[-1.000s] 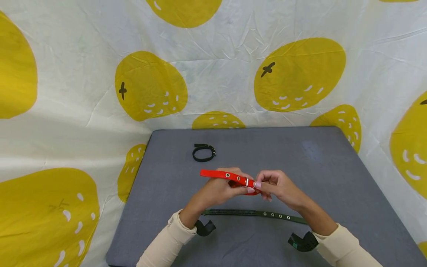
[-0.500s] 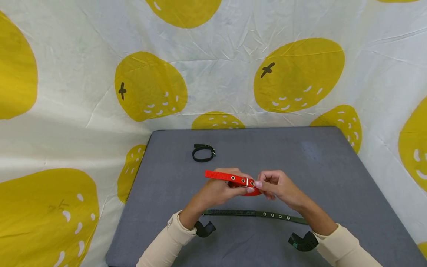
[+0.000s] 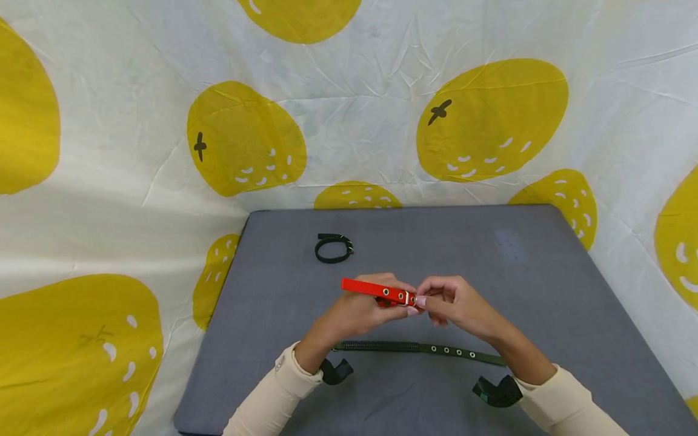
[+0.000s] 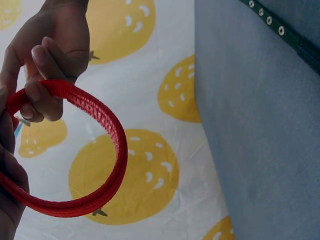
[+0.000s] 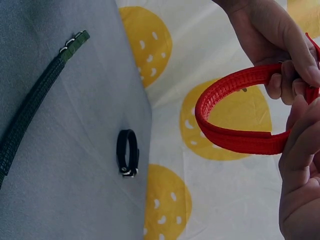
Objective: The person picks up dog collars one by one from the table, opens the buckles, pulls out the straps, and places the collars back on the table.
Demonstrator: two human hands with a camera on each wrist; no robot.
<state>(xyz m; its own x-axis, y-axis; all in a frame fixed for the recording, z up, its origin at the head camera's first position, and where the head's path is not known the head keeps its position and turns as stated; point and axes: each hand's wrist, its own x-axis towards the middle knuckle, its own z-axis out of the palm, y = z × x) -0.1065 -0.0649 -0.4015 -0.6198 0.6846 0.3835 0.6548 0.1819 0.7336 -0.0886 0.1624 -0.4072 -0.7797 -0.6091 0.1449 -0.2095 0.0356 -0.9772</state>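
Note:
A red collar (image 3: 364, 287) with metal eyelets and a silver buckle is held up between both hands above the table. My left hand (image 3: 357, 316) grips it near the buckle, and the strap's free end points left over that hand. My right hand (image 3: 462, 307) pinches the collar just right of the buckle, thumb beside an eyelet. In the left wrist view the padded red loop (image 4: 119, 150) hangs round and closed below the fingers. From the right wrist, the same loop (image 5: 230, 139) shows between the two hands, which hide the buckle there.
A green collar (image 3: 382, 346) with eyelets lies stretched out on the grey table (image 3: 436, 254), behind the wrists. Farther back, a black collar (image 3: 329, 261) lies coiled in a ring. Patterned cloth (image 3: 354, 139) hangs behind the table.
The red strap's free end has shifted right, and its eyelets have moved toward and past the buckle. Less of the loop shows below the fingers. Both hands stay in nearly the same place.

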